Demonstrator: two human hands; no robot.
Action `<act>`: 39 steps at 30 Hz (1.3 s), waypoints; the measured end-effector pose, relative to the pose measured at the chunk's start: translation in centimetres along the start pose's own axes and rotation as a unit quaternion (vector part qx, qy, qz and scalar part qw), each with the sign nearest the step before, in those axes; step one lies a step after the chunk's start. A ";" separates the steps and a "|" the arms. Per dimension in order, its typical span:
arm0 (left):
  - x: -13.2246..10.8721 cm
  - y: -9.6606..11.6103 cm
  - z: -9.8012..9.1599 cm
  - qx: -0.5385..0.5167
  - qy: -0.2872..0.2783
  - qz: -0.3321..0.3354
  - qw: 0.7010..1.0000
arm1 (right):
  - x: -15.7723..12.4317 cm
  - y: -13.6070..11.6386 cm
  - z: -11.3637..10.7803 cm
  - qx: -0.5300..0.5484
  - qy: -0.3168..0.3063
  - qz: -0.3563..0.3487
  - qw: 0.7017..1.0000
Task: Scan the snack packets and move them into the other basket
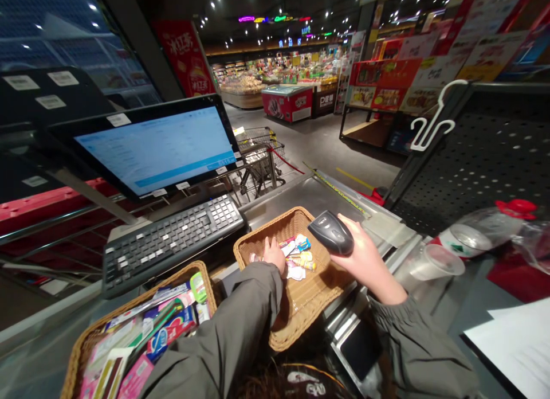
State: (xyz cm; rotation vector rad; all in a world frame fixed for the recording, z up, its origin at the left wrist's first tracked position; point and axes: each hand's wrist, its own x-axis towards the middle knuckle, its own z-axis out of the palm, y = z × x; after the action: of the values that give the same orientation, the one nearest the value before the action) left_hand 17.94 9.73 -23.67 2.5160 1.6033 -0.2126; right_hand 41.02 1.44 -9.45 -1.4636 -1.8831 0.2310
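Observation:
My right hand (363,253) is closed around a black handheld barcode scanner (332,231), held over the far right corner of a wicker basket (275,227). My left hand (274,254) reaches down into that basket, fingers curled onto a few small colourful packets (298,255) on its bottom; whether it grips one is hidden. Both arms wear grey sleeves.
A second wicker basket (77,353) full of several snack packets sits at the near left. A black keyboard (172,238) and a lit till screen (158,147) stand behind. Clear plastic cup (433,264), red-capped bottle (485,230) and white paper (515,344) lie right. Shopping trolleys (262,158) beyond.

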 end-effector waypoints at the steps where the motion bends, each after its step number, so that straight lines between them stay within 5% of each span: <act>1: -0.1 0.1 -0.5 0.014 -0.005 -0.014 1.000 | 0.0 0.0 0.0 0.000 0.001 0.000 1.000; 6: -0.3 -0.1 -4.3 0.060 0.002 -0.026 0.998 | 0.0 -0.1 -0.1 0.003 0.006 0.006 1.000; 12: -2.2 -1.4 -10.4 0.067 0.065 0.074 0.993 | 0.4 -1.0 0.6 0.005 0.008 -0.001 1.000; 18: -7.6 -4.5 -14.7 0.098 0.341 0.173 0.919 | 0.2 -3.8 0.1 -0.017 0.015 -0.062 0.998; 21: -10.4 -6.0 -16.0 0.096 0.442 0.173 0.875 | -0.3 -6.0 -0.6 -0.032 0.026 -0.115 0.993; 28: -16.4 -8.6 -18.7 0.126 0.545 0.172 0.811 | -1.2 -11.5 -1.2 -0.055 0.013 -0.217 0.974; 39: -23.1 -12.4 -19.9 0.138 0.573 0.129 0.797 | -1.2 -17.7 0.6 -0.074 -0.022 -0.268 0.960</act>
State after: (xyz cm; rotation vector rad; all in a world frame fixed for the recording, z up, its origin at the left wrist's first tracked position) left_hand -2.19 -1.59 -0.26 3.2564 1.4487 1.4883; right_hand 27.14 -5.42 -0.77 -0.9880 -2.2924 -0.1397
